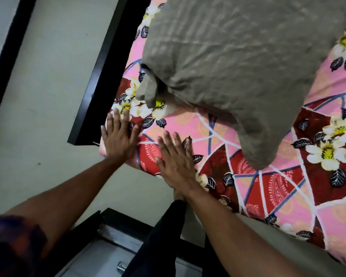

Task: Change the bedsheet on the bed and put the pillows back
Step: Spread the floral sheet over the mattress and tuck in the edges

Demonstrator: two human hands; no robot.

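One bedsheet (268, 186) is in view, spread over the bed: pink and dark red, with white flowers, dark leaves and crossing white and blue lines. It covers the whole mattress as far as can be seen and wraps down over the near corner and the near edge. One pillow (238, 56), in a creased grey-green cover, lies on top of the sheet toward the head of the bed. Its lower corners hang loose over the pattern.

Two hands are on the sheet at the corner. The left hand (119, 139) lies flat with its fingers straight and spread. It presses the cloth right at the corner, next to the bed frame, and grips nothing. The right hand (176, 162) lies just beside it, apart from it, also flat with straight fingers on a red patch of the sheet, and holds nothing. Neither hand touches the pillow.

One black board (108, 76) of the bed frame runs along the sheet's left edge. A second black strip (8, 52) stands well apart, at the far left. Between them is pale floor (48, 116). Below the hands are one leg in black trousers (162, 236) and one bare foot (179, 193) close to the bed. One dark patterned sleeve (12, 246) fills the lower left corner. At the bottom is a black-edged piece of furniture (100, 220) with one metal knob (121, 267).
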